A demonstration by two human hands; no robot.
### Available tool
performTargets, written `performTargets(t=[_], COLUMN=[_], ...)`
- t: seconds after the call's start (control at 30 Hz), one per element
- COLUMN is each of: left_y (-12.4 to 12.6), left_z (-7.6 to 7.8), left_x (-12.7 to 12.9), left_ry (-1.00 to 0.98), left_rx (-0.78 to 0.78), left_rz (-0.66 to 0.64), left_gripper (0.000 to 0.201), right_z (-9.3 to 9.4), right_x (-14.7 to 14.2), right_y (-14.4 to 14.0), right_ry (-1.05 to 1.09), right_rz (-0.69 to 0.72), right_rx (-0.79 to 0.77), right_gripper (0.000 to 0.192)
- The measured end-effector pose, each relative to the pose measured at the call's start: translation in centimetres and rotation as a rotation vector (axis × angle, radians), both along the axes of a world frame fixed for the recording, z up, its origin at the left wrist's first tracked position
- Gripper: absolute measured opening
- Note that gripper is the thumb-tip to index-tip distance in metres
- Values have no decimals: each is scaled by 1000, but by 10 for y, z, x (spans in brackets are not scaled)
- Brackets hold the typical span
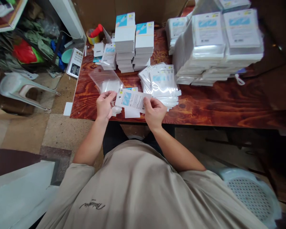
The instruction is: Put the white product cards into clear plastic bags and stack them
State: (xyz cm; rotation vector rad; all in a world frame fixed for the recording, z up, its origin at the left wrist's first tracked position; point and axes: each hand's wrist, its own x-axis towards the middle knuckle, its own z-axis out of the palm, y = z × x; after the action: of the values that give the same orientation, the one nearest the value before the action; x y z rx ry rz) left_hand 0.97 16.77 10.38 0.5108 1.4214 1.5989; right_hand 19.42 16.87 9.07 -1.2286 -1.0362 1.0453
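A printed white-and-blue card [132, 100] is held level above the table's front edge, apparently in a clear sleeve. My right hand [155, 112] pinches its right end between thumb and fingers. At the card's left end, my left hand [105, 105] is closed, its fingertips pressed together at what looks like the sleeve's clear edge. Behind my left hand lie clear plastic bags [107, 79]. Beneath the held card, a stack of loose cards [132, 113] is partly covered. A spread pile of sleeved cards [163, 83] lies just beyond my right hand.
Tall stacks of cards [125, 35] stand at the back of the reddish wooden table [219, 105]. Large piles of sleeved cards [202, 54] rise at the back right. A scale [75, 63] sits off the left edge; stools [14, 86] stand on both sides.
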Motion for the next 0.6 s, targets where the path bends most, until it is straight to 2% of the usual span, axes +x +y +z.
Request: performTargets(t=[0.13,0.23,0.33,0.4,0.5,0.6], left_y=[-13,-17,-13,-10,-10,-15], left_z=[2,7,10,11,11,8], left_x=[10,8,-2,-4,5,26], left_ry=[-30,-35,-13,34,73,38], left_rx=[2,17,125,142,132,182], left_rz=[-85,-122,-25,27,28,-6], left_gripper=[41,41,37,34,36,39], right_z=[-7,-9,-7,-3,6,13], right_x=[-6,0,13,17,12,-4], right_y=[-1,-6,-10,-12,-13,-12], right_ry=[130,173,125,144,232,237], right_rz=[16,155,386,463,392,319], right_rx=[-55,-121,-137,-159,-234,-232], right_gripper=[44,46,43,43,48,50])
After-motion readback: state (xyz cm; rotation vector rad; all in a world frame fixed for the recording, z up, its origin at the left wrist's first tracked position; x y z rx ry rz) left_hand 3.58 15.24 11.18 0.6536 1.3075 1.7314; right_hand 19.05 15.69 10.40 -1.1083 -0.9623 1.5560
